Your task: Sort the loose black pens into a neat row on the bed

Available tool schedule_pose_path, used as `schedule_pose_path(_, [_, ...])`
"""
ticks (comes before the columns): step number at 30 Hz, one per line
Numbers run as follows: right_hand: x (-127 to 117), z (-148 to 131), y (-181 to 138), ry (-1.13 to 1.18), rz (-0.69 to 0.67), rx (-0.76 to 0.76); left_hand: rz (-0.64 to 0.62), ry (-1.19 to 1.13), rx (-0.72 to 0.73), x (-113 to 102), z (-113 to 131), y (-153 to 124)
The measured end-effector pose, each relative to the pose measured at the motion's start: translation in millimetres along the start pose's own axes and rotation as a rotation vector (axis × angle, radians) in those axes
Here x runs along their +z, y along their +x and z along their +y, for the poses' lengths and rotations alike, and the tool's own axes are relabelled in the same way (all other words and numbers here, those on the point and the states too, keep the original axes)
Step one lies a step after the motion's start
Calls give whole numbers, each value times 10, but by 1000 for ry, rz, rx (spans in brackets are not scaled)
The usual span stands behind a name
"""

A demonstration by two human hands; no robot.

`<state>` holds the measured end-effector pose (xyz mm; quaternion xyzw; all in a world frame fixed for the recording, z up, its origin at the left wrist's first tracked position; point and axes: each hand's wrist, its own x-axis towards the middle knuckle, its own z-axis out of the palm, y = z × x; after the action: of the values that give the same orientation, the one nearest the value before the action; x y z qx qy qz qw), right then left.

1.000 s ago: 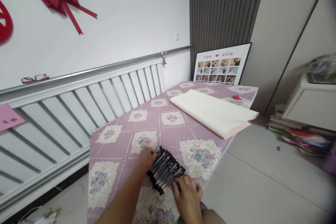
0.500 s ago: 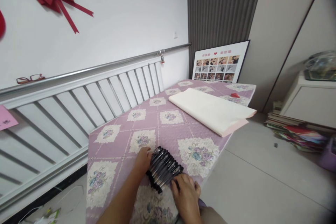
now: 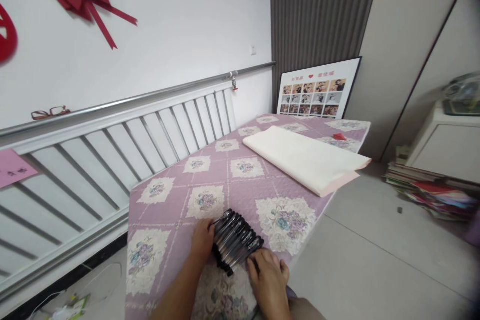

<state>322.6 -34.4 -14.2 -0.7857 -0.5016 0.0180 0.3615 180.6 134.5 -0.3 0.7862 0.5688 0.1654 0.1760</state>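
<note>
A row of several black pens (image 3: 235, 241) lies side by side on a table covered with a purple floral cloth (image 3: 232, 180). My left hand (image 3: 202, 241) presses against the left ends of the pens with curled fingers. My right hand (image 3: 267, 276) rests at their right ends, fingertips touching the pen caps. Both hands squeeze the row between them.
A cream folded sheet (image 3: 305, 159) lies further along the table, with a small red thing (image 3: 339, 136) beyond it. A framed photo board (image 3: 318, 91) leans at the far end. A white slatted radiator cover (image 3: 112, 145) runs along the left. Stacked books (image 3: 427, 191) and a white cabinet (image 3: 446, 147) stand on the right.
The hands and pens stay almost in place. My left hand has slid a little down along the row's left end; the view shifted slightly.
</note>
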Motion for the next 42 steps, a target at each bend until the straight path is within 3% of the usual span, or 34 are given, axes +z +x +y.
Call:
schedule_pose_path(15, [-24, -23, 5, -14, 14, -5, 10, 2, 62, -54, 108, -51])
schedule_pose_path(34, [55, 44, 17, -6, 10, -2, 20, -113, 118, -58, 25, -127])
schedule_pose_path(38, [46, 40, 23, -6, -8, -5, 52, -144, 119, -111, -93, -253])
schedule_pose_path(42, [54, 34, 28, -46, 6, -10, 77, -155, 122, -157, -403, -506])
